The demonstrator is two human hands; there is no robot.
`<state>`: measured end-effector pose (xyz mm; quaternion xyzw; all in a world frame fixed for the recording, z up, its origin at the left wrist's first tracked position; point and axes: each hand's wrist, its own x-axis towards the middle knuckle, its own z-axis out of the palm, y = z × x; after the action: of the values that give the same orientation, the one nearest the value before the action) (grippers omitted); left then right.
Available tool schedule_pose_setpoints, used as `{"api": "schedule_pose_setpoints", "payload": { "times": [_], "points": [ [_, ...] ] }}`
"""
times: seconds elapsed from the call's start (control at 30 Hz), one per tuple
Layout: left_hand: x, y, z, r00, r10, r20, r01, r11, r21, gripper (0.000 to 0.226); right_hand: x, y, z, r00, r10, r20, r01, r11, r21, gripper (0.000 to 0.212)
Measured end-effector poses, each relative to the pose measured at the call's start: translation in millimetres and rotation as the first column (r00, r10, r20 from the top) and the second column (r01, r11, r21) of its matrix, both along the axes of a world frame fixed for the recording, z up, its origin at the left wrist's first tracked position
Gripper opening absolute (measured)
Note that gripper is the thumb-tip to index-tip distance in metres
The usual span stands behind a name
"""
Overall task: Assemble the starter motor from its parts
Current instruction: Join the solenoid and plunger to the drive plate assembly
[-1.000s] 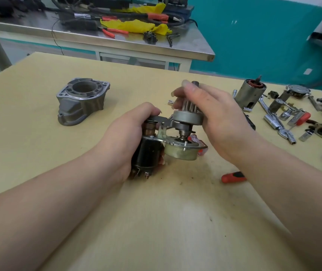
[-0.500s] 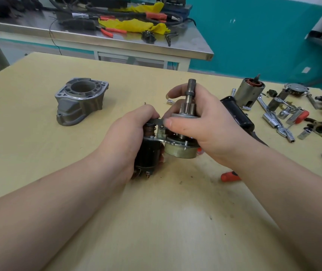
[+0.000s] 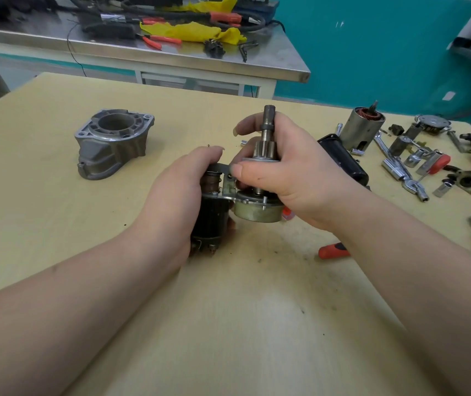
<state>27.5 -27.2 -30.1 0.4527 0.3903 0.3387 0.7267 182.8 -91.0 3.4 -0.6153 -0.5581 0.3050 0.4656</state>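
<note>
While the left hand (image 3: pixel 177 195) is gripping the black solenoid (image 3: pixel 210 221) upright over the wooden table (image 3: pixel 228 324), the right hand (image 3: pixel 288 178) is curling around the pinion drive (image 3: pixel 260 152) just beside it, the shaft (image 3: pixel 268 121) sticking up between its fingers; the grey housing (image 3: pixel 113 144) is lying well off to the left hand's far side.

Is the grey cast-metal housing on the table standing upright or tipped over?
Upright: the grey cast-metal housing rests on the table with its round opening facing up.

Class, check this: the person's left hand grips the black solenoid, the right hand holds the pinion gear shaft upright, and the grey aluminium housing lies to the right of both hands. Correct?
Not quite. In the head view the grey aluminium housing lies to the left of both hands, not the right. The left hand does grip the black solenoid, and the right hand holds the pinion gear shaft upright.
</note>
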Motion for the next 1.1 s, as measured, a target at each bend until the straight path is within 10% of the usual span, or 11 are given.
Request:
{"api": "schedule_pose_setpoints", "payload": {
  "times": [1.1],
  "points": [
    [7, 8, 0, 0.998, 0.015, -0.067, -0.016, 1.000, -0.005, 0.019, -1, 2, -13, 0.990, -0.053, -0.129, 0.054, 0.999, 0.004, 0.035]
  ]
}}
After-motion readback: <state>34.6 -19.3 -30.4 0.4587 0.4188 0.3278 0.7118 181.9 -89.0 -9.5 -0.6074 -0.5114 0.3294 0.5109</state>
